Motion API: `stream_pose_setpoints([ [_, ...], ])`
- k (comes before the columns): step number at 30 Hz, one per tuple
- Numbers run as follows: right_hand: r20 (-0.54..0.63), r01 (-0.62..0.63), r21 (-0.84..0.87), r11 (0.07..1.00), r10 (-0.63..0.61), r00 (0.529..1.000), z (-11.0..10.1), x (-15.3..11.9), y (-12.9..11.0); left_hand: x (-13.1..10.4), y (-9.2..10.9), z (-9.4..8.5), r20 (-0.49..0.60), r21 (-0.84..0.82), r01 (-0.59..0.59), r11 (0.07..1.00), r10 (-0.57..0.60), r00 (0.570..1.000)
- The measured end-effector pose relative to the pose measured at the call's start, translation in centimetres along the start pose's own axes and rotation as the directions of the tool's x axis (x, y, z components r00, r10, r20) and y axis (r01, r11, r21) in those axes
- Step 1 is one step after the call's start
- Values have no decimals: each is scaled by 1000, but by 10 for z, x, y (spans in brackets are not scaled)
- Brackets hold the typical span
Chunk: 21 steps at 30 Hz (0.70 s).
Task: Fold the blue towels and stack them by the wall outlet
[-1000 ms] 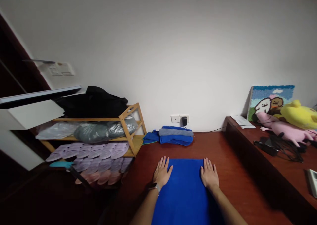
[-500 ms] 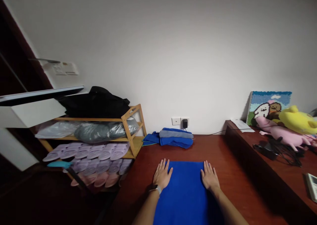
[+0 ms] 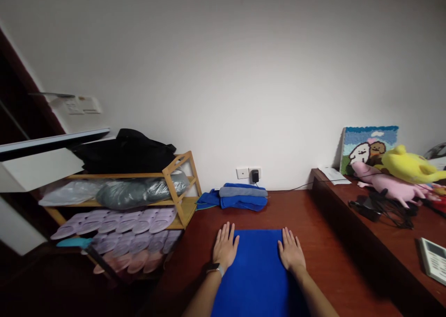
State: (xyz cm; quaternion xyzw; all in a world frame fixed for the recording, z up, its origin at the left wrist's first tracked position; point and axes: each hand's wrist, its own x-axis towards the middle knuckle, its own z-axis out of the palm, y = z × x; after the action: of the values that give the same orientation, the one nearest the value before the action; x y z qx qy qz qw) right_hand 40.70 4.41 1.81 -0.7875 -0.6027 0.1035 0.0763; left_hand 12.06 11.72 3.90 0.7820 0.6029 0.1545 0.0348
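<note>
A blue cloth lies spread flat on the reddish-brown table, its lower part running out of the bottom of the view. On its left edge rests my left hand, palm down with fingers stretched out and a watch on the wrist. My right hand lies flat over the right edge near the far corner, fingers extended. Neither hand grips anything. Behind the cloth, against the wall, sit folded blue and grey cloths.
Slippers and wrapped items fill a wooden rack at left, a black bag on top. On the raised right surface are plush toys, a dog picture, cables and a calculator. A black plug sits in the wall socket.
The camera view has turned slightly, so the surroundings sit somewhat differently in the picture. Both hands stay flat at the cloth's sides.
</note>
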Motion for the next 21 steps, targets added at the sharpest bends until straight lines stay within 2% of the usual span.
stream_pose_setpoints([
  [1,1,1,-1,1000,-1,1000,0,0,0,0,12,0,-18,-62,-33,998,32,999],
  [3,0,4,2,1000,-4,1000,-1,0,0,-1,45,9,28,-271,-126,954,138,990],
  [5,0,6,12,1000,-6,1000,-1,1,1,0,87,26,136,-553,-119,825,231,963],
  [7,2,11,21,1000,-11,1000,0,1,2,3,128,48,199,-760,64,647,137,970],
  [9,5,17,16,1000,-17,1000,1,2,2,8,160,67,232,-792,146,593,70,970],
  [11,14,20,-2,1000,-20,1000,1,2,2,14,178,79,251,-785,179,593,41,967],
  [13,27,25,-14,1000,-24,999,1,3,2,18,183,84,270,-778,194,597,38,962],
  [15,28,28,-7,1000,-28,999,0,3,2,21,178,83,282,-766,197,612,45,958],
  [18,6,19,25,999,-19,1000,-1,3,2,24,159,78,283,-739,198,644,31,959],
  [21,0,8,43,999,-8,1000,0,3,2,29,130,70,262,-702,205,682,-19,965],
])
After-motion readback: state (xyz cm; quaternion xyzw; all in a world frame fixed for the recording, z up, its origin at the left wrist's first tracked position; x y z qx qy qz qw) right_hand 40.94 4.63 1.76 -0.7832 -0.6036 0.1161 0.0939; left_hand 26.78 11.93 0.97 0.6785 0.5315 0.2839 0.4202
